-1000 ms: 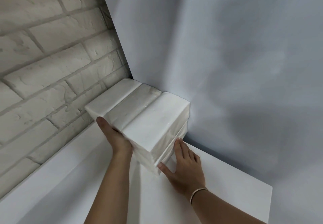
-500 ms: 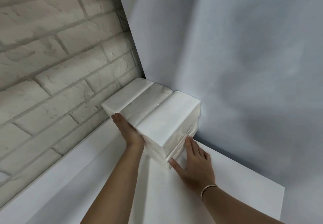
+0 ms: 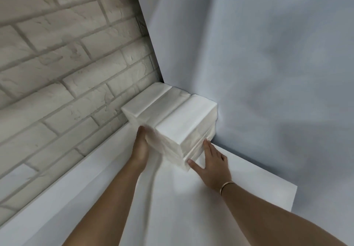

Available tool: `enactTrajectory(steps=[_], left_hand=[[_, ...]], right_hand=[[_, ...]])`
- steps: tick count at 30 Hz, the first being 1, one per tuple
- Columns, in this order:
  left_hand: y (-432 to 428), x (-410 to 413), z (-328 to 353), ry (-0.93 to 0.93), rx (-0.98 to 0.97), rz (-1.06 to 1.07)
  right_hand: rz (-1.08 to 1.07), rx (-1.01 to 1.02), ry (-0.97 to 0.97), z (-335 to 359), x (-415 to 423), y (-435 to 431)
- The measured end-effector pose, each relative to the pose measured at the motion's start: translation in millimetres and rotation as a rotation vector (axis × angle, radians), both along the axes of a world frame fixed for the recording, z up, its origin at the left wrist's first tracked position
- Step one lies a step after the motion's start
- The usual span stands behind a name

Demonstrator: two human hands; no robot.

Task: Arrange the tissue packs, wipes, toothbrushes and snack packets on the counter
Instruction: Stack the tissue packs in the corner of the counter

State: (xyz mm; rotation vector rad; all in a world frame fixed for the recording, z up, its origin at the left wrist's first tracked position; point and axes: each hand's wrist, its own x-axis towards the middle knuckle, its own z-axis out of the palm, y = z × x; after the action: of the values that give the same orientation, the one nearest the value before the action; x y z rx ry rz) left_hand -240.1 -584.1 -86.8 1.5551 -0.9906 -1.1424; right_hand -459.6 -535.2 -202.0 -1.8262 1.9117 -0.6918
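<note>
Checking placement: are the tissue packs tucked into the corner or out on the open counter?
Tucked in. The tissue packs meet the grey wall, brick wall close beside; left hand and right hand touch them.

- We see the tissue packs (image 3: 172, 119) wrapped in thin plastic film over white paper. The film is glossy, catches soft highlights and wrinkles at the folded ends.
- We see the counter (image 3: 172, 207) with a white, smooth, matt top. It could be laminate or a paper sheet, and we cannot tell which.
- We see the brick wall (image 3: 67, 63) painted off-white, rough and pitted, with sunken grey joints and a matt finish.
- We see the plain wall (image 3: 249, 54) in pale grey-blue, smooth and matt.
- We see the bracelet (image 3: 227, 185) as thin and metal-looking, with a faint golden shine.
</note>
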Motion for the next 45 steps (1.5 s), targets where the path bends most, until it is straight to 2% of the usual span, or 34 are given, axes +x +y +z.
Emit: enactTrajectory(steps=[4,7,9,13,18,28,35,45], left_hand=[[54,25,21,-0.242,0.06,-0.133],[105,45,26,-0.317,0.023,-0.102],[143,49,28,-0.31,0.0,-0.075],[202,43,42,-0.25,-0.055,-0.032],[249,37,65,-0.24,-0.16,-0.016],[282,39,122,-0.436,-0.222,-0.021],[298,17,153,-0.408,-0.285,0.046],[344,10,164,-0.512,-0.308,0.21]], right_hand=[[0.015,0.046,-0.268,15,-11,21],[-0.04,0.103,-0.499,26,-14,57],[-0.067,0.173,-0.582,34,-9,88],[-0.049,0.171,-0.617,62,7,152],[0.14,0.15,-0.622,126,23,193],[0.293,0.003,-0.638,229,25,203],[0.359,-0.095,-0.674,276,6,198],[0.459,-0.161,-0.519,290,-18,187]])
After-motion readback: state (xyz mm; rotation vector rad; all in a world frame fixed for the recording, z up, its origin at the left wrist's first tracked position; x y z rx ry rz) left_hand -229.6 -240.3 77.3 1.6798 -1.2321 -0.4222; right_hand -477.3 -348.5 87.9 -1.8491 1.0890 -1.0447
